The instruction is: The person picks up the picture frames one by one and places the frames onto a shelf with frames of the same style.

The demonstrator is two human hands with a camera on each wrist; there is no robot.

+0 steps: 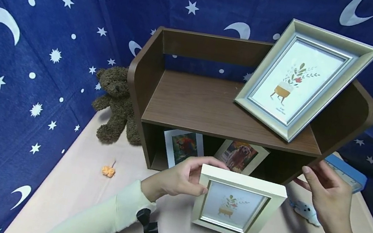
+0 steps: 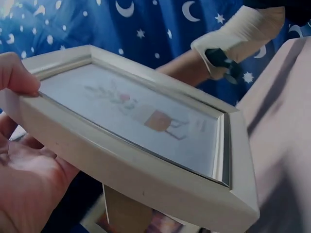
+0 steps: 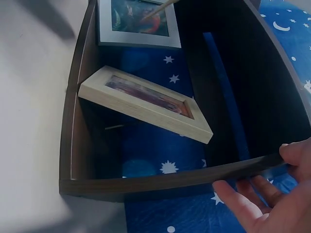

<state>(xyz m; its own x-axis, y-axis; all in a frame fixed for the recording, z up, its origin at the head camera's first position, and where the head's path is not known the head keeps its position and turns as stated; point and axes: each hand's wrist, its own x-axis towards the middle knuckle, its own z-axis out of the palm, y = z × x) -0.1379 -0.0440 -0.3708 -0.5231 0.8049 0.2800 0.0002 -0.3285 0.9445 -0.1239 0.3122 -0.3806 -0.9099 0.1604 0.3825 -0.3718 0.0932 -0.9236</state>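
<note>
My left hand [image 1: 185, 177] grips a small cream picture frame [image 1: 199, 204] by its left side, thumb on the front. A potted plant print shows behind its glass. In the left wrist view, the same picture frame [image 2: 146, 167] appears tilted, with a stand at its back. My right hand [image 1: 335, 197] holds the right side panel of a brown wooden shelf [image 1: 192, 101]; in the right wrist view, thumb and fingers [image 3: 238, 201] lie on either side of the panel's edge. Inside the lower compartment lean a white-framed parrot picture [image 1: 187, 147] and a cream-framed dog picture [image 1: 238, 157].
A large silver picture frame [image 1: 302, 82] leans on the shelf's upper right. Left of the shelf sits a brown teddy bear [image 1: 117, 101], with an orange trinket [image 1: 108, 171] before it. A blue box [image 1: 349, 175] and a pale blue figurine [image 1: 307, 212] lie at right.
</note>
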